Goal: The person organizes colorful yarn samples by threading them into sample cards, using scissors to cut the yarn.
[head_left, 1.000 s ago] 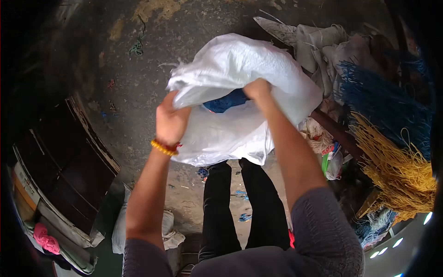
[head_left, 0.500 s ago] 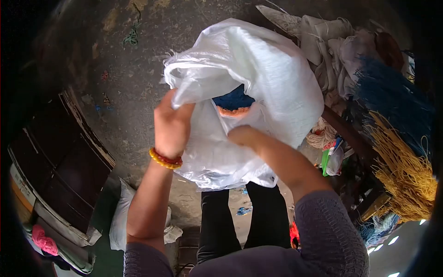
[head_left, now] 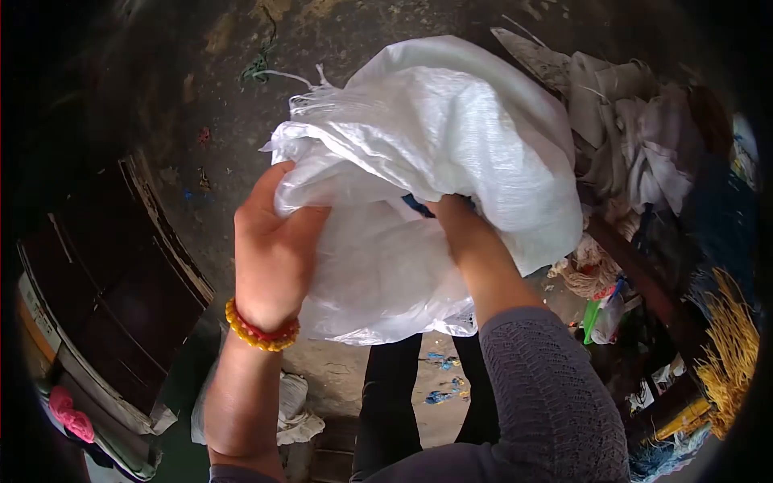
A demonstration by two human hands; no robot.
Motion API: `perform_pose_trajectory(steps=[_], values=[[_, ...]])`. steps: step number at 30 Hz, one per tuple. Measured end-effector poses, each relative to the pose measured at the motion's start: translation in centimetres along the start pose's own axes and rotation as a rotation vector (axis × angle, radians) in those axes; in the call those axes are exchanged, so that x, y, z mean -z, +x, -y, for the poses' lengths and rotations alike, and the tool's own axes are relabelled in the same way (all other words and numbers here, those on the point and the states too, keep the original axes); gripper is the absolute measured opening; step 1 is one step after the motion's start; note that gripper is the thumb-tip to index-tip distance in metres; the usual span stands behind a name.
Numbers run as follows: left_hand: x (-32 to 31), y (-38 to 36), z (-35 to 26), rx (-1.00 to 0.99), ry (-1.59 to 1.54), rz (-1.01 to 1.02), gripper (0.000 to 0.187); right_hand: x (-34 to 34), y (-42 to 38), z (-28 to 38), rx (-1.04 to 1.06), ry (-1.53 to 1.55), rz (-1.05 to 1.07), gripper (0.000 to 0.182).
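A large white woven plastic sack [head_left: 515,161] lies in front of me, its mouth turned toward me. My left hand [head_left: 275,245], with red and yellow bead bracelets at the wrist, is closed on the left edge of the sack's mouth, thumb on the near side. Through the opening goes my right hand [head_left: 453,211]; its fingers are hidden inside. Beside it a bit of something dark blue [head_left: 416,206] shows within the sack. What my right hand touches in there cannot be seen.
On the right lie crumpled pale sacks [head_left: 612,88], a pinkish yarn bundle [head_left: 594,270], yellow strands [head_left: 729,358] and dark blue strands [head_left: 717,217]. A dark wooden panel [head_left: 105,282] stands at left. Blue scraps [head_left: 439,396] litter the floor near my legs.
My right hand has gone deeper into the sack, so its fingers are out of sight. The sack's upper fold has dropped over the opening, covering most of the blue and orange contents.
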State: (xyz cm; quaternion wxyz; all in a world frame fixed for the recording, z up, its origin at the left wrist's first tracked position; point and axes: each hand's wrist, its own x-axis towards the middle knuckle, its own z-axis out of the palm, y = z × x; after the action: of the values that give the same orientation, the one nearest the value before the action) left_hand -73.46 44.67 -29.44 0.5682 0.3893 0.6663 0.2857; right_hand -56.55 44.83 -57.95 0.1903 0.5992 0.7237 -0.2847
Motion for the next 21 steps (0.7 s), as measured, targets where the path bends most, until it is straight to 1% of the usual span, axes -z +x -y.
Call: perform_pose_trajectory(steps=[1, 3, 6, 10, 13, 16, 17, 18, 20, 21], values=[[-0.1, -0.3, 0.0, 0.010, 0.008, -0.005, 0.026, 0.2, 0.2, -0.3, 0.009, -0.009, 0.027, 0.050], [-0.1, -0.8, -0.3, 0.065, -0.109, 0.013, 0.026, 0.9, -0.1, -0.7, 0.039, -0.027, 0.063, 0.050], [0.1, -1.0, -0.3, 0.056, -0.060, 0.018, 0.026, 2.2, -2.1, -1.1, 0.119, -0.033, 0.085, 0.050], [-0.2, -1.4, -0.3, 0.058, -0.102, 0.015, 0.026, 4.3, -5.3, -2.2, 0.217, -0.041, 0.103, 0.051], [-0.2, -1.6, -0.6, 0.014, -0.023, 0.000, 0.027, 6.2, -7.9, -3.0, 0.283, -0.045, 0.098, 0.051], [-0.5, -1.9, -1.0, -0.006, -0.035, 0.010, 0.028, 8.4, -9.9, -4.0, 0.315, -0.064, 0.100, 0.052], [-0.5, -2.1, -1.2, -0.045, 0.032, -0.009, 0.028, 9.3, -10.3, -4.5, 0.328, -0.070, 0.104, 0.052], [-0.4, -2.4, -1.4, -0.047, 0.034, -0.004, 0.028, 10.2, -11.1, -4.8, 0.330, -0.079, 0.103, 0.052], [0.1, -2.9, -1.7, -0.065, 0.156, 0.054, 0.031, 12.0, -12.3, -5.4, 0.336, -0.091, 0.112, 0.053], [0.0, -3.0, -1.8, -0.063, 0.155, 0.054, 0.031, 12.9, -12.9, -5.7, 0.334, -0.097, 0.125, 0.053]])
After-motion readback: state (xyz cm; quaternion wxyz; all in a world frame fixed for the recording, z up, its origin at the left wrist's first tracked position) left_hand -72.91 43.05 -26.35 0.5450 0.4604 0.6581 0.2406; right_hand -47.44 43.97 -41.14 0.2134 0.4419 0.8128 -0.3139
